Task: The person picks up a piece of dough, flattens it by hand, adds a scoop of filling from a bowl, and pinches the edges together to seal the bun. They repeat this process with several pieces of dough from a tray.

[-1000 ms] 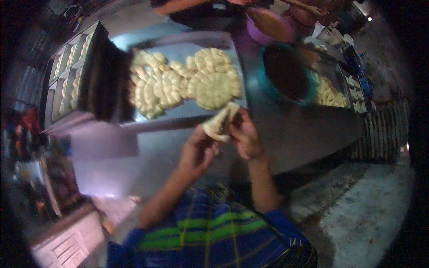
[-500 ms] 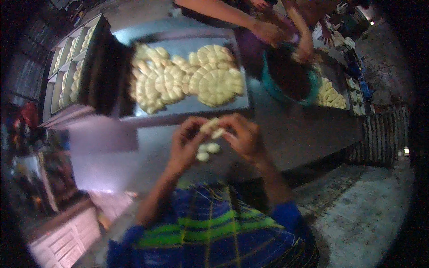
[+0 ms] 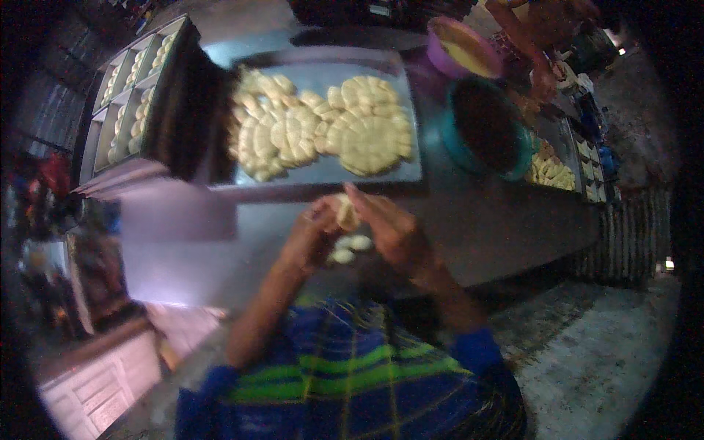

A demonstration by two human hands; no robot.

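A pale piece of dough (image 3: pixel 346 214) sits between my two hands, just short of the metal tray (image 3: pixel 411 147). My left hand (image 3: pixel 308 231) grips it from the left with curled fingers. My right hand (image 3: pixel 389 231) presses it from the right, its fingers drawn together over it. Small pale dough balls (image 3: pixel 342 255) lie on the steel table (image 3: pixel 176 260) just beyond my wrists, between my forearms. On the tray are several flattened, scored, flower-like clusters of dough (image 3: pixel 367 143).
At left stands a stack of compartmented trays (image 3: pixel 136 103) with shaped dough. A teal tub (image 3: pixel 484 128) with dark contents and a purple basin (image 3: pixel 462 48) sit at right, near more dough (image 3: pixel 550 169). Another person's arm (image 3: pixel 541 77) reaches in beyond them.
The dough has changed from an open, folded shape to a smaller piece closed in my hands. The other person's arms came over the tubs, then drew back to the right.
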